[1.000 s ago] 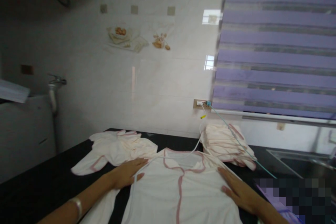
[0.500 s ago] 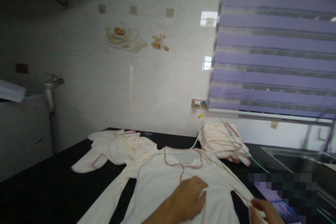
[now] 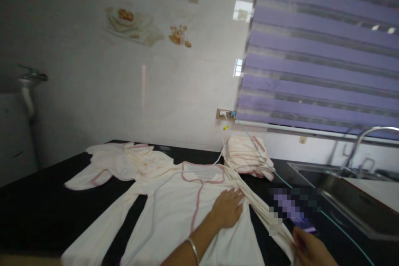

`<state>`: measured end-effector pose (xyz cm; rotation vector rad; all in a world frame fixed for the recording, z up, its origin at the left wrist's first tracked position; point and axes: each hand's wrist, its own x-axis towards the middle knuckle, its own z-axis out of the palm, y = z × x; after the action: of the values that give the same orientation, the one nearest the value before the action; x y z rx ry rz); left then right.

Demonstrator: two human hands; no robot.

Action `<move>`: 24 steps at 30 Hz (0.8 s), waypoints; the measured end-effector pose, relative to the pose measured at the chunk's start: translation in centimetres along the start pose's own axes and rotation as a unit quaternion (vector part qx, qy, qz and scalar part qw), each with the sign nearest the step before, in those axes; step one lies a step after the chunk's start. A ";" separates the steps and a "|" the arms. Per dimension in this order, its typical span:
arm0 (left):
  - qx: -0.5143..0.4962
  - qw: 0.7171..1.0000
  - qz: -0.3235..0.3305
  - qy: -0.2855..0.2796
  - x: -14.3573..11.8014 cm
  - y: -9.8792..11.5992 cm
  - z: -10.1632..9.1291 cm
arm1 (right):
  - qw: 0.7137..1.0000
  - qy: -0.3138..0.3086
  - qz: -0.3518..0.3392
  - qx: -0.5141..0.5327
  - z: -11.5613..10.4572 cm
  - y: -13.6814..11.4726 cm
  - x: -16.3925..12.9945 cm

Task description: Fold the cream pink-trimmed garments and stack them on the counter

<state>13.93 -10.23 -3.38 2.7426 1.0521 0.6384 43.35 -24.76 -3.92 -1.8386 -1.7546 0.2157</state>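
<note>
Hands at work: our left hand (image 3: 227, 209) presses flat, fingers spread, on a soft white pink-trimmed cotton garment (image 3: 177, 212) spread across the black tabletop (image 3: 37, 212); our right hand (image 3: 307, 248) pinches its limp sleeve, best held at hems.

Left hand (image 3: 227, 208) flat on white pink-trimmed garment (image 3: 187, 216) on black counter (image 3: 37, 199); right hand (image 3: 308, 249) pinching its sleeve (image 3: 264, 212), near right.
</note>
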 end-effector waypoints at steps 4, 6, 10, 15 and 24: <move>0.002 1.000 -0.009 -0.013 0.4 0.0 -0.2 | 0.997 0.034 -0.024 0.058 -3.7 -0.2 1.5; 0.007 1.000 -0.011 -0.015 0.5 -0.1 -0.3 | 0.997 0.018 -0.022 0.069 -5.6 0.5 2.5; 0.014 1.000 -0.012 -0.016 0.4 -0.2 -0.2 | 0.994 -0.066 -0.010 0.089 -8.4 3.2 4.6; 0.011 1.000 -0.012 -0.014 0.3 -0.1 -0.3 | 0.995 -0.098 0.033 0.010 -11.0 6.5 7.7; -0.003 0.999 -0.025 -0.032 0.2 0.5 -1.2 | 0.971 -0.175 0.130 -0.097 -12.3 6.2 11.2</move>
<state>13.84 -10.44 -2.08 2.7028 1.0987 0.5414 56.16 -17.51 6.02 -2.2886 -1.8084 0.5152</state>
